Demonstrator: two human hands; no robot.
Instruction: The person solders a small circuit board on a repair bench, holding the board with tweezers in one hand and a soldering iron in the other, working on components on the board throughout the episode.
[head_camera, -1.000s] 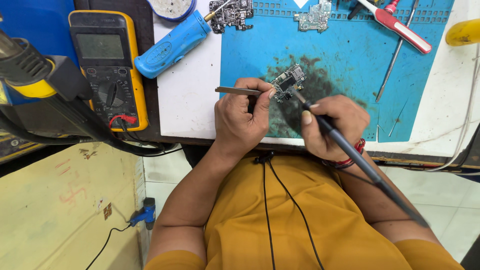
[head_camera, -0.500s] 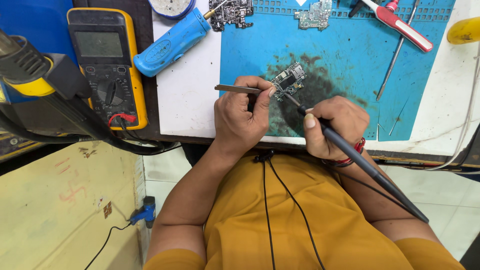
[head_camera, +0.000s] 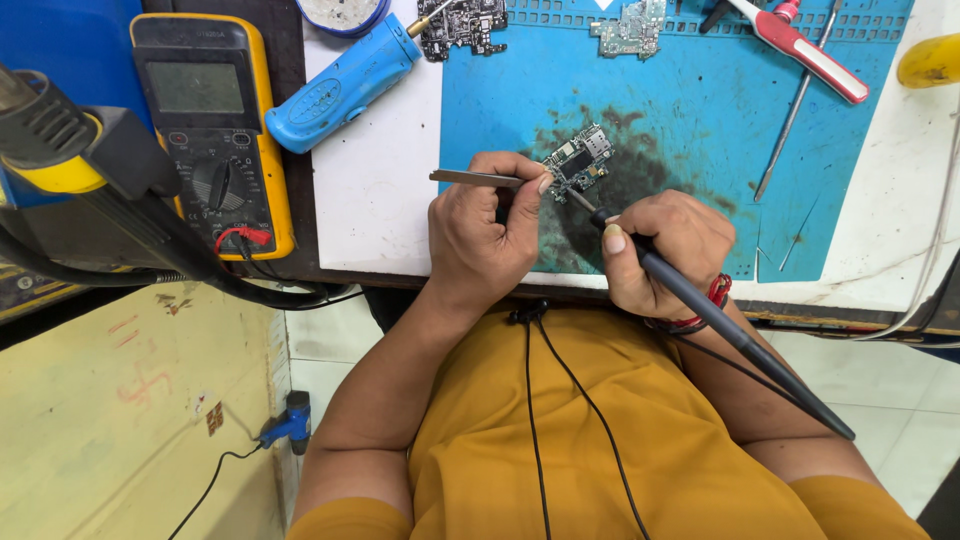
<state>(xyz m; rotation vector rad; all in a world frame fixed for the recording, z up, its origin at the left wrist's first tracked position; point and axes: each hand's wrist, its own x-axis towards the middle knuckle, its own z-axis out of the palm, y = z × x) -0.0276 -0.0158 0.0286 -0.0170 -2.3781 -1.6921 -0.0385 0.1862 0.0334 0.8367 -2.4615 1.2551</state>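
Note:
A small circuit board (head_camera: 581, 160) lies on a stained patch of the blue work mat (head_camera: 690, 120). My left hand (head_camera: 485, 235) grips metal tweezers (head_camera: 475, 179), and its fingertips press on the board's left edge. My right hand (head_camera: 660, 250) holds a black soldering iron (head_camera: 720, 325) like a pen. The iron's tip touches the board's lower right side, and its handle runs back over my wrist.
A yellow multimeter (head_camera: 215, 130) and a blue-handled tool (head_camera: 345, 85) lie at the left. Two more circuit boards (head_camera: 630, 28) sit at the mat's far edge beside red-handled pliers (head_camera: 805, 55). A black and yellow hot-air nozzle (head_camera: 70, 150) juts in at the left.
The view has shifted slightly. Both hands stay on the board with the iron tip held against it.

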